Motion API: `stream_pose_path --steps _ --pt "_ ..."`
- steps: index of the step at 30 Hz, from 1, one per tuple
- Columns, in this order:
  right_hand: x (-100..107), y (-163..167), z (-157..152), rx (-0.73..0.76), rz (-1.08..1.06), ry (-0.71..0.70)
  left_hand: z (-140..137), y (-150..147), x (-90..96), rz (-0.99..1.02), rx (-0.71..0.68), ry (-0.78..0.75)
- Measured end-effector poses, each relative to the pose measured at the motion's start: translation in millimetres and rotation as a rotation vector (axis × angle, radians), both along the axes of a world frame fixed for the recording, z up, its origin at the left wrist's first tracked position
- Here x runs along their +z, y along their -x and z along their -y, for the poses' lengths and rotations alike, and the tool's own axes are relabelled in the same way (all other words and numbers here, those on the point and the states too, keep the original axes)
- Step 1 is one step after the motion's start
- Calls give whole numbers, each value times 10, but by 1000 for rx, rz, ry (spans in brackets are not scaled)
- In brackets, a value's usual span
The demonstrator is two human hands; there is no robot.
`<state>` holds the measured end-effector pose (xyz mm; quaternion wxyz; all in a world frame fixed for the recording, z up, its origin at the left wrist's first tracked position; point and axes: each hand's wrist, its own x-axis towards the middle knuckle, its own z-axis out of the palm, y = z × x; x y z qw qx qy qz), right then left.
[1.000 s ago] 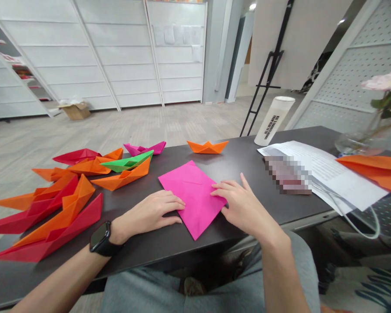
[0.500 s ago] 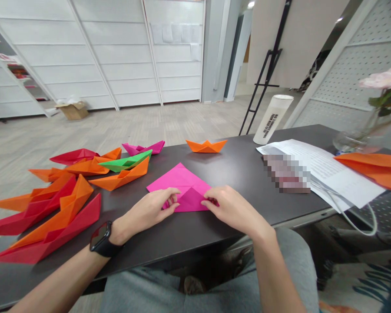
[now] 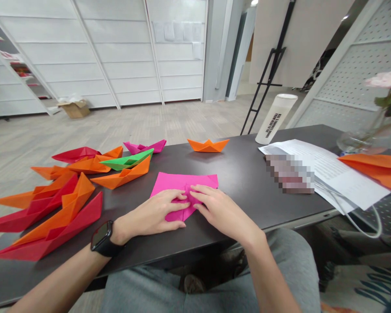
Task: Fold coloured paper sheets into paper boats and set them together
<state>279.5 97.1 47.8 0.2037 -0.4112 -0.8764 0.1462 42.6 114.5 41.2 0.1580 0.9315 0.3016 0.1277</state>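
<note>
A bright pink sheet of paper [image 3: 198, 180] with folds in it lies on the dark table in front of me. My left hand [image 3: 154, 213], with a black smartwatch [image 3: 101, 239] on the wrist, has its bent fingers on the paper's left and middle part, its thumb at the near edge. From the right, my right hand [image 3: 220, 213] bears on the paper with its fingers at the centre crease. The fingertips of both hands nearly meet there. Part of the folded middle is hidden under them.
Several folded paper boats, among them a red one [image 3: 61, 232] and a green one [image 3: 127, 161], crowd the left. An orange boat [image 3: 208, 146] stands at the far edge. To the right are a white cylinder [image 3: 275, 119], printed sheets [image 3: 332, 167], a cable [image 3: 374, 232] and orange paper [image 3: 378, 169].
The pink paper has turned, so a straight edge rather than a corner now points away from me. My right hand has moved left to the middle, close to my left hand.
</note>
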Motion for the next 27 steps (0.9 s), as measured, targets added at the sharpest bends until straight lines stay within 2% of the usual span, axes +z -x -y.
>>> stream_pose_path --steps 7,13,17,21,23,27 --pt "-21 -107 -37 24 31 124 -36 256 173 -76 -132 89" --pt "15 -229 -77 41 19 132 -41 304 309 19 -104 63" --pt "12 -228 -66 56 15 130 -81 251 192 140 66 -63" --pt "24 -184 -34 56 33 112 -118 168 25 227 255 -68" --pt "35 -144 -13 65 42 104 -129 111 -24 227 277 -55" --pt "49 -76 22 98 35 85 -144 32 -58 175 183 -117"
